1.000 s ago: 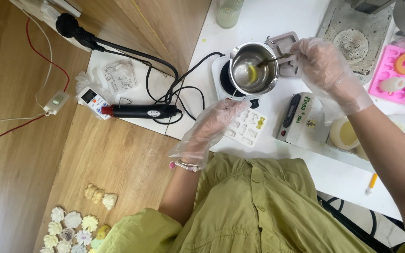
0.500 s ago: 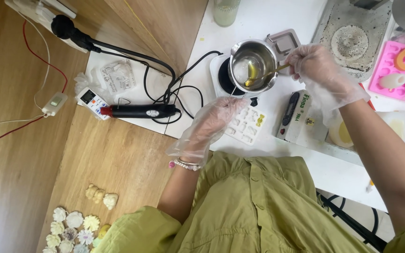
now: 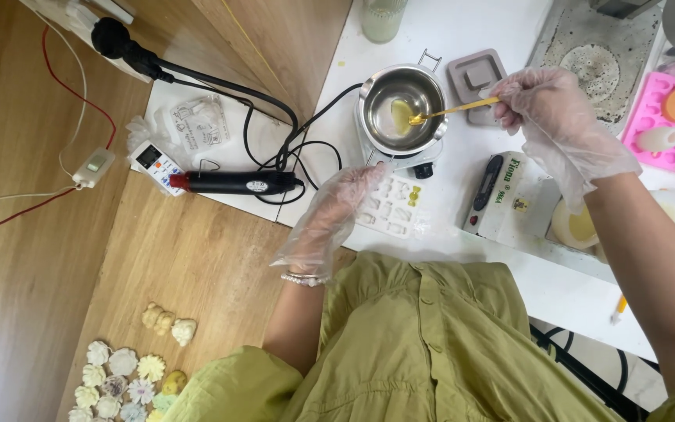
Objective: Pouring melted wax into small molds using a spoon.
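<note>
Fingers of my gloved right hand (image 3: 550, 109) are pinching a thin yellow spoon (image 3: 453, 110) inside the round steel pot (image 3: 402, 109), while my left hand (image 3: 336, 211), fingers loose, is resting on a clear plastic mould (image 3: 391, 205).

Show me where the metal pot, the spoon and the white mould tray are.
metal pot (image 3: 423, 87): head view, inner wall.
spoon (image 3: 462, 107): head view, mid-handle.
white mould tray (image 3: 396, 207): head view, centre.

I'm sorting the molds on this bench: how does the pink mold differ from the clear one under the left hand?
The pink mold is opaque, with large round cavities; the clear mold is see-through, with many small ones. The pink mold lies untouched at the right edge; the left hand rests on the clear mold beside the metal pot. Both lie flat on the white table.
</note>
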